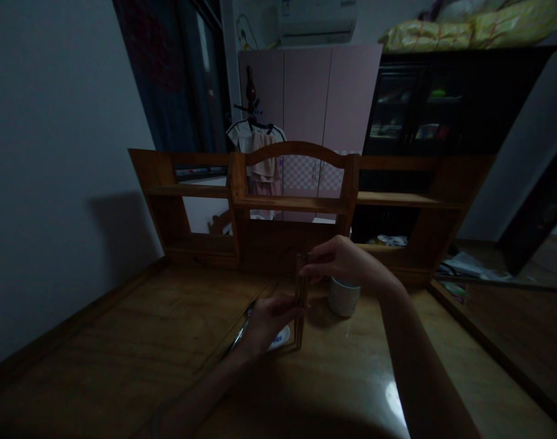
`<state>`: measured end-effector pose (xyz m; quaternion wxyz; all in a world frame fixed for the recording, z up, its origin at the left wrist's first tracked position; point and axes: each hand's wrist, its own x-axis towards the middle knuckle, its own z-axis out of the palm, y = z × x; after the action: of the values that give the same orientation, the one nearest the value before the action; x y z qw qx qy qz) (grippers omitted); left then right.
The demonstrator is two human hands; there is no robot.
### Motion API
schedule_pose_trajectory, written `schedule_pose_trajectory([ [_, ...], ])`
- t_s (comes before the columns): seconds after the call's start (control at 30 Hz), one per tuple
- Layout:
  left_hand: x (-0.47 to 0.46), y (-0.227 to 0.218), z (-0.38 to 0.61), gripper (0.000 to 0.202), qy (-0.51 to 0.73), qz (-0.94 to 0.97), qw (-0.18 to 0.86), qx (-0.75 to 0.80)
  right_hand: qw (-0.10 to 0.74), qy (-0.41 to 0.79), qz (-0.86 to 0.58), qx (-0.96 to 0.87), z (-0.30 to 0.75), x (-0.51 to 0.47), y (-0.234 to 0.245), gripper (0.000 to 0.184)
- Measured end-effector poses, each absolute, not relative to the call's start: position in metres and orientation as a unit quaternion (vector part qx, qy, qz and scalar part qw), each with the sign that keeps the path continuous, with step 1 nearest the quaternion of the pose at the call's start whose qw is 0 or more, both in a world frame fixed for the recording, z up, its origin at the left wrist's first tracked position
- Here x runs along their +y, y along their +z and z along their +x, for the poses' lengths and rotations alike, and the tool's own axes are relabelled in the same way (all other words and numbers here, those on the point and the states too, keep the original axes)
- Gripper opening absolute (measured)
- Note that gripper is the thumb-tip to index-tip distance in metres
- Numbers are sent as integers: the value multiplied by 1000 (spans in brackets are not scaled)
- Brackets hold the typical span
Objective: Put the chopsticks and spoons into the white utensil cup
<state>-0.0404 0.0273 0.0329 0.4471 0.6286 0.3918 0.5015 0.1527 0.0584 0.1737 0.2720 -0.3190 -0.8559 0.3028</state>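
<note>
A bundle of brown chopsticks (299, 329) stands upright over the wooden tabletop, lower ends at or close to the surface. Around the middle of the bundle, the fingers of my left hand (269, 320) are closed. Higher up, my right hand (337, 259) pinches the chopsticks near their top ends. Partly hidden behind my left hand lies a small white dish or spoon with blue marks (280, 337). Shiny metal utensils (238, 335) and a thin stick lie left of that hand, partly covered. Below my right hand stands a pale round container (344, 299).
A wooden shelf unit (296, 204) with cubbies runs along the table's far edge. The wall (68, 183) borders the left side. A raised wooden edge (488, 350) bounds the right. Light glares off the tabletop (351, 378) at the front right. The room is dim.
</note>
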Motion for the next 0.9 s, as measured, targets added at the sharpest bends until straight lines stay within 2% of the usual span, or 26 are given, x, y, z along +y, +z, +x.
schedule_pose_trajectory([
  [0.3,31,30,-40,21,506,617,470,378,267,305,-306,-861,153,56,174,30],
  [0.47,35,44,-47,24,535,571,488,385,270,295,-305,-865,154,55,176,29],
  [0.6,55,50,-70,31,581,546,447,406,271,300,-300,-864,153,56,174,29],
  [0.9,81,25,-95,51,628,485,422,438,283,315,-294,-857,145,59,168,29],
])
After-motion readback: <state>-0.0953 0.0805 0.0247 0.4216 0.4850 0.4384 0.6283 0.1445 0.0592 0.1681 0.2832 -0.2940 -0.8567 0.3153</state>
